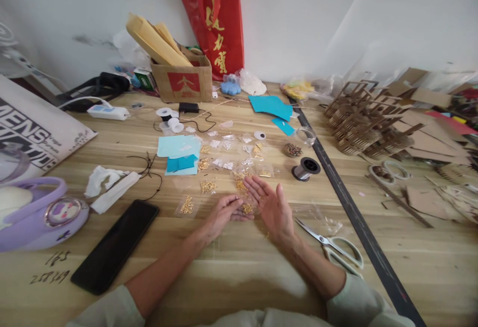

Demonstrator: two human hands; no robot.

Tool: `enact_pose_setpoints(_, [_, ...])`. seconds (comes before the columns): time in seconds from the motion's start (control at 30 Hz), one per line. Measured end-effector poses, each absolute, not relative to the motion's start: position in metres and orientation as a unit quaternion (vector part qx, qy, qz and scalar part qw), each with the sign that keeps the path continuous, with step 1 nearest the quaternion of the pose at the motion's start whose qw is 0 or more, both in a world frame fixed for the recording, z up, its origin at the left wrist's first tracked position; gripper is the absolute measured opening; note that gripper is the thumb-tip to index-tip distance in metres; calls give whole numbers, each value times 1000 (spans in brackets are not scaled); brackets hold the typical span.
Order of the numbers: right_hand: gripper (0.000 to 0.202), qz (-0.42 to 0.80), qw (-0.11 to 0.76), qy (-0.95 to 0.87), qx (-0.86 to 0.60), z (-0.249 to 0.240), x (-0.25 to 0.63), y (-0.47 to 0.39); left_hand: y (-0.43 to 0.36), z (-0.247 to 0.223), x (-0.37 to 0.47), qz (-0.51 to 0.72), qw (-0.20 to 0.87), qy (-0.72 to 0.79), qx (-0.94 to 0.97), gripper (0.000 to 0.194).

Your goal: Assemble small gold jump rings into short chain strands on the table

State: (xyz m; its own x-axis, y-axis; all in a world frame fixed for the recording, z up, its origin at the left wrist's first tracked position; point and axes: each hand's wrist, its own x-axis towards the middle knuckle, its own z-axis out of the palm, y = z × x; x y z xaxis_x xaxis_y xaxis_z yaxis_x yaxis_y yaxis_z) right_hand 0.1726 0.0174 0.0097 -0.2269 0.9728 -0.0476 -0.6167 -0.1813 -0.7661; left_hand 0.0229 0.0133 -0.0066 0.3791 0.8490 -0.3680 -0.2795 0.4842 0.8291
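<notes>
My left hand point(224, 211) is closed, its thumb and fingers pinching the edge of a small see-through bag of gold beads point(247, 208). Beside it my right hand point(275, 213) is held up with the palm turned to the bag and the fingers stretched out, nothing gripped in them. A few loose gold bits point(266, 236) lie on the wooden table below the right palm. Around the hands are more little bags of gold beads point(187, 205), point(208, 186), and beyond them several packets of silver pieces point(223, 163).
Scissors point(332, 245) lie right of my right forearm, near a dark strip point(347, 202) along the table. A wire spool point(306, 169) stands ahead. To the left are a black phone point(115, 247) and a purple item point(45, 212). Brown cut-out frames point(369, 118) pile up at right.
</notes>
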Motion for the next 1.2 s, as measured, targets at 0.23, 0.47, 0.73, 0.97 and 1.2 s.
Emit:
enact_pose_setpoints(0.23, [54, 712, 556, -321, -286, 13, 169, 16, 15, -9, 23, 377, 757, 412, 340, 43])
enact_pose_setpoints(0.47, [55, 697, 553, -351, -291, 13, 168, 14, 14, -10, 24, 383, 755, 411, 337, 42])
enact_pose_setpoints(0.73, [55, 688, 553, -369, -290, 10, 168, 13, 14, -12, 24, 390, 754, 409, 334, 43])
enact_pose_setpoints(0.97, [58, 674, 544, -404, -294, 6, 168, 12, 14, -11, 24, 392, 755, 409, 331, 41])
enact_pose_setpoints(1.2, [58, 671, 542, -405, -302, 7, 168, 11, 14, -12, 24, 395, 754, 409, 329, 37])
